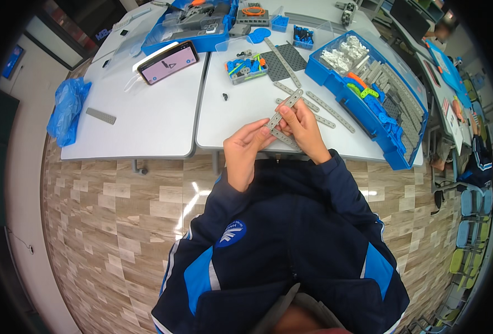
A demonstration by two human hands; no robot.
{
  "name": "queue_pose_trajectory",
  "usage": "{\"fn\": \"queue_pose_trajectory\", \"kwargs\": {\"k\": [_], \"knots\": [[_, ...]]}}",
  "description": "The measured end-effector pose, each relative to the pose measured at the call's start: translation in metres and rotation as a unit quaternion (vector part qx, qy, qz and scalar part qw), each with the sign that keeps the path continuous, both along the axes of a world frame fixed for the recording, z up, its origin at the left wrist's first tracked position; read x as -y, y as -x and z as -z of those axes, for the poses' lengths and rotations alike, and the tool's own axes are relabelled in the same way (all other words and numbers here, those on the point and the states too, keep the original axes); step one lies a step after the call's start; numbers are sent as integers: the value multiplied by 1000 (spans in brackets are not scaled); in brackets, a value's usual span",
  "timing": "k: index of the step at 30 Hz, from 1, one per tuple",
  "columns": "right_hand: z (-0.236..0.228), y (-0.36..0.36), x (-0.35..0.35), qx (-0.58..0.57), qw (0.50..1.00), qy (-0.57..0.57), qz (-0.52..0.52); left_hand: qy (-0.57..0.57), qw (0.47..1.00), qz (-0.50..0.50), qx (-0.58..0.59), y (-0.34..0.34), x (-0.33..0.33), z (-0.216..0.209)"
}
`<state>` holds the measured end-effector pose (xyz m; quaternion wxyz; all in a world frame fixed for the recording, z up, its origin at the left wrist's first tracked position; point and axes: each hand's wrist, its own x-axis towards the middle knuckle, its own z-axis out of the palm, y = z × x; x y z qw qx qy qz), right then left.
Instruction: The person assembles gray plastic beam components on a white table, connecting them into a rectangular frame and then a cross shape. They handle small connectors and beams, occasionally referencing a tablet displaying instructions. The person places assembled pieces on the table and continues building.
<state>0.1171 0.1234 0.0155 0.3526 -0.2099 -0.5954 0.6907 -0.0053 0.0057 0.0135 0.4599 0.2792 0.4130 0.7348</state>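
Close to the table's front edge, my left hand (244, 149) and my right hand (305, 132) are closed on a pair of grey perforated beams (292, 100) that meet at an angle. The left fingers pinch near the corner where the beams meet. My right thumb and fingers grip the upper beam along its length. Whether a pin joins the beams is hidden by my fingers. Just beyond my right hand lie several loose grey beams, among them a long one (331, 112). A longer grey beam (282, 61) rests across a dark grey perforated plate (292, 68).
A blue case (344, 102) of sorted building parts stands on the right. A clear box (246, 78) holds colourful connectors. A propped phone (169, 62) displays a beam model. Leftward lie a grey plate (100, 116) and a blue plastic bag (70, 111). A gap separates the two tables.
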Motion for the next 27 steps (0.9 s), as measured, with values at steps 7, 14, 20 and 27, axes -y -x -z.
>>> {"fn": "queue_pose_trajectory", "kwargs": {"k": [7,14,20,27], "knots": [[-4,0,8,-4,1000,-11,12,1,1000,-19,-9,0,2,1],[-10,-5,5,-5,1000,30,-5,9,996,36,83,4,5,-5],[-23,-18,-6,128,988,-88,25,42,998,28,-37,1,6,-13],[-20,-28,-12,133,991,-17,8,-39,995,-84,-23,11,-4,-26]]}}
